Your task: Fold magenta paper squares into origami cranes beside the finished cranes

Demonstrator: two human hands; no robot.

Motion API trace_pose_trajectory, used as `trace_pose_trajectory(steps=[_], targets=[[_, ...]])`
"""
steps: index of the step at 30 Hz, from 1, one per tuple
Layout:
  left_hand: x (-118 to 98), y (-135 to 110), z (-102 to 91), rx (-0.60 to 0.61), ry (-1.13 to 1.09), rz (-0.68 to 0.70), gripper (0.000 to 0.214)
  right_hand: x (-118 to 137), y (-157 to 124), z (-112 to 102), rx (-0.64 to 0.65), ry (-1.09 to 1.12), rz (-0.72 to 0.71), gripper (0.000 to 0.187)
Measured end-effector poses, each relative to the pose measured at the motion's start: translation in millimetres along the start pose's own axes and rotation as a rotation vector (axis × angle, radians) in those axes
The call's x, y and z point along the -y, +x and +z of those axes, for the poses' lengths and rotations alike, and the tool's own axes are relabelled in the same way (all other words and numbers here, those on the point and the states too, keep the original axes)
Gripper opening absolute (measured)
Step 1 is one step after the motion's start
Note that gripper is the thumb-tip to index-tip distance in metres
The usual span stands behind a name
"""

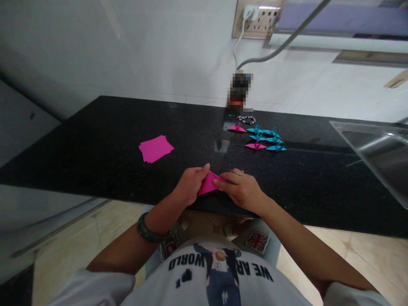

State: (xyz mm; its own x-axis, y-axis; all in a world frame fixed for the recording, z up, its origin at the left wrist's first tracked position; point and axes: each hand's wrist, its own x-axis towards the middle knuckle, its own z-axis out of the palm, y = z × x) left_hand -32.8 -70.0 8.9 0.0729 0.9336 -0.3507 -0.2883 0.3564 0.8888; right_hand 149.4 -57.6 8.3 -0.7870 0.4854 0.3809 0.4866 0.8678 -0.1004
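Note:
A folded pink paper [208, 183] lies at the near edge of the black counter [95, 140], between both my hands. My left hand [189, 185] pinches its left side with curled fingers. My right hand [240, 189], with a ring on one finger, presses fingers on its right edge. A stack of pink paper squares [155, 148] lies to the left, farther back.
Several folded paper cranes, pink [236, 128] and blue [266, 137], sit at the back of the counter with a bead bracelet [246, 120]. A steel sink [379, 155] is at the right. A cable [287, 40] hangs from the wall socket.

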Motion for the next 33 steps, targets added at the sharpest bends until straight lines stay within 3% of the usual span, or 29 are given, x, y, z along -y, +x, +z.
trace_pose_trajectory(steps=[5, 10, 15, 19, 33], targets=[[2, 1, -0.8, -0.088, 0.160, 0.079, 0.017, 3, 3, -2, -0.016, 0.198, 0.058, 0.027], [-1, 0, 1.3, -0.092, 0.210, 0.154, 0.016, 2, 12, -1, -0.115, 0.664, 0.494, 0.026], [-5, -2, 3.3, -0.086, 0.324, 0.220, 0.018, -2, 22, 3, 0.041, 0.975, 0.629, 0.027], [-7, -2, 4.9, -0.083, 0.374, 0.213, 0.017, -3, 25, 6, 0.054, 1.195, 0.757, 0.028], [-7, -2, -0.3, -0.189, 0.317, 0.231, 0.017, -6, 20, -3, 0.067, 1.119, 0.803, 0.019]])
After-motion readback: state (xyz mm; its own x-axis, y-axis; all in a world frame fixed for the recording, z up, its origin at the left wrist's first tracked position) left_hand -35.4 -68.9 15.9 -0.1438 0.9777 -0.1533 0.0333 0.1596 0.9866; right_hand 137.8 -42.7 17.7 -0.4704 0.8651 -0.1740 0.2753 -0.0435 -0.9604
